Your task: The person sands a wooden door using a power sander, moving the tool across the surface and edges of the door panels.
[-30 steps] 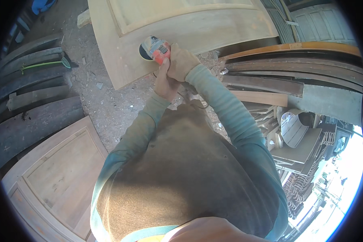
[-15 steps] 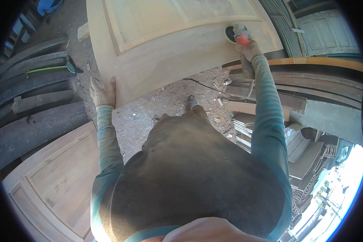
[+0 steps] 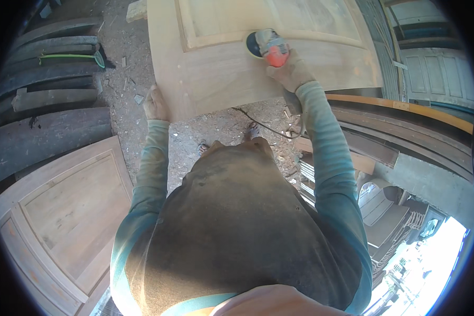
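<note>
A pale wooden panel door (image 3: 226,79) lies before me, its near edge facing my body. My right hand (image 3: 292,73) is wrapped round an angle grinder (image 3: 276,51) with a grey and red head. The grinder's round dark disc (image 3: 254,45) has a yellowish rim and is at the door's near rail, close to the panel moulding; whether its face touches the wood is hard to tell. At the door's near left corner, my left hand (image 3: 156,104) grips the edge, fingers curled against it. The grinder's rear body is partly hidden by my right hand and sleeve.
A dark cable (image 3: 268,128) hangs beneath the door on the right. Another panel door (image 3: 73,205) lies at lower left. Dark boards (image 3: 52,126) are stacked on the left, long planks (image 3: 405,124) on the right. Debris litters the ground (image 3: 187,139) around my feet.
My right hand has drawn the grinder leftward along the rail. My left hand has closed more around the door's corner. The view has shifted, so the door appears farther right and higher.
</note>
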The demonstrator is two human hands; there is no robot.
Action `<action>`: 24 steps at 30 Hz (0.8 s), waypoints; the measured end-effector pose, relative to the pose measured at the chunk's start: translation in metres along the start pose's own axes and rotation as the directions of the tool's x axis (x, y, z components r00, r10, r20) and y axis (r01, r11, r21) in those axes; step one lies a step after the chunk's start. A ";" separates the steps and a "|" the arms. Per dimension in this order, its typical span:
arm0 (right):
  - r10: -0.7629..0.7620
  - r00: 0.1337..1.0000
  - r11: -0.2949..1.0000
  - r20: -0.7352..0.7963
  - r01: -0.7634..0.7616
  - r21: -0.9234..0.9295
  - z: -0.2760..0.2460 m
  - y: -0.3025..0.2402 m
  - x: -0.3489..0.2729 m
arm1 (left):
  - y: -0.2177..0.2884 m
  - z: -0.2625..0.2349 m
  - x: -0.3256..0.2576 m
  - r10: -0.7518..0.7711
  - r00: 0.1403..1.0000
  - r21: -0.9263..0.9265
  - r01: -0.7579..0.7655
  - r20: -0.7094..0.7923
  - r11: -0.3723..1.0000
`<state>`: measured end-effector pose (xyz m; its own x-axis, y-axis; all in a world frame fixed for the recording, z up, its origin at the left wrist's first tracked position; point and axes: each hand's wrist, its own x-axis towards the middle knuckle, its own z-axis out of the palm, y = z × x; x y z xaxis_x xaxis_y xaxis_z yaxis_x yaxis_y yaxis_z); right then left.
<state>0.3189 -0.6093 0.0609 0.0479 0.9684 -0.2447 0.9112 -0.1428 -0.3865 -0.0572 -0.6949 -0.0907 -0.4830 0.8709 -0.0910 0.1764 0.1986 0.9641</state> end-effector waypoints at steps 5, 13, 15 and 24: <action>0.074 0.996 0.984 -0.040 -0.067 0.168 -0.019 0.088 0.033 | -0.007 0.006 0.004 0.066 0.995 -0.022 -0.067 -0.077 0.997; -0.120 0.991 0.992 -0.052 0.122 0.021 0.032 -0.069 -0.025 | -0.009 0.003 0.004 0.018 0.999 -0.215 -0.028 -0.050 0.976; -0.127 0.992 0.991 0.026 0.125 0.046 0.035 -0.090 -0.042 | 0.002 0.001 0.001 0.074 0.996 -0.144 -0.081 -0.054 0.986; 0.090 0.991 0.996 -0.097 -0.088 0.026 -0.017 0.050 -0.013 | 0.025 0.001 0.025 0.176 0.980 0.281 -0.196 0.096 0.939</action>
<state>0.3707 -0.6256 0.0602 0.1696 0.9669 -0.1907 0.8926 -0.2327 -0.3860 -0.0637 -0.6679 -0.0692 -0.3598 0.9313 0.0562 0.5018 0.1424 0.8532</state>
